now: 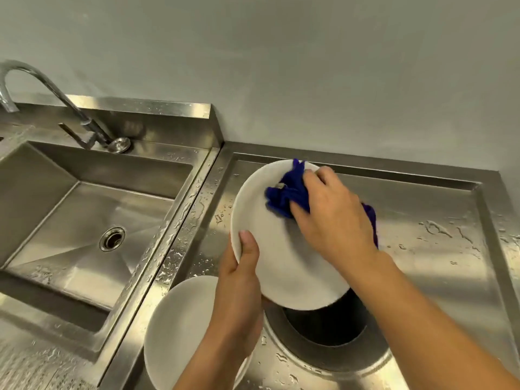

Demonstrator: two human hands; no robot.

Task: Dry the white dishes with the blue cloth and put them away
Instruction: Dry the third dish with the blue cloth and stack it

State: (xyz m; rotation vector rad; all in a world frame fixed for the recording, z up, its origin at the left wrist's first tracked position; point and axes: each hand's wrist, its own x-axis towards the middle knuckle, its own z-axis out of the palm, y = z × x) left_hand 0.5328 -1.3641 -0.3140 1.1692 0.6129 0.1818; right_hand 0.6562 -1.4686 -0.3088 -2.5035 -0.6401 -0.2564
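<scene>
A white plate [277, 250] is held tilted above the wet steel counter. My left hand [242, 288] grips its lower left rim, thumb on the face and fingers behind. My right hand [332, 212] holds the bunched blue cloth [287, 192] and presses it against the plate's upper face; a tail of cloth hangs out past my wrist on the right. A second white plate [180, 330] lies flat on the counter at the lower left, partly covered by my left forearm.
A round dark opening [329, 327] is set into the counter right under the held plate. The steel sink [84, 220] with a drain and a curved tap [56, 91] lies to the left. Water drops spot the counter [436, 229]. A grey wall stands behind.
</scene>
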